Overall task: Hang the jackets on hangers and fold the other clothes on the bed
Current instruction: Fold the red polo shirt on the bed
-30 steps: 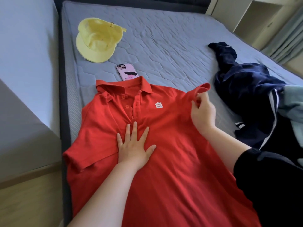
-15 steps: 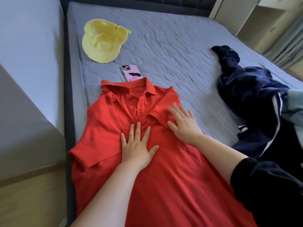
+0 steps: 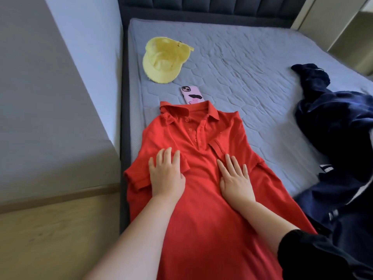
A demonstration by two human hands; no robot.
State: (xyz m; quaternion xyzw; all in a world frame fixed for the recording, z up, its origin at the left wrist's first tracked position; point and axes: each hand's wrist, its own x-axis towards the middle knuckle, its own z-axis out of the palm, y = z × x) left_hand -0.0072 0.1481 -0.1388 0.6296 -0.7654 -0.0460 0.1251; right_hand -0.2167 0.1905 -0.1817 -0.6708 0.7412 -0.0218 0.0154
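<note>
The left hand (image 3: pixel 165 174) has slid from chest to left sleeve (image 3: pixel 139 178) — fingers lying loose, gripping nothing, likely readying the second fold. The right hand (image 3: pixel 235 178), flat and open, is pinning the folded right side. The red polo shirt (image 3: pixel 201 209) is lying on the bed (image 3: pixel 252 63), near left.

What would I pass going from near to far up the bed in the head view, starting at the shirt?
Nearest first: red polo shirt → pink phone → yellow cap → dark headboard.

L hand (image 3: pixel 166 174) moved onto sleeve (image 3: pixel 137 177), R hand (image 3: pixel 235 178) slid lower.
</note>
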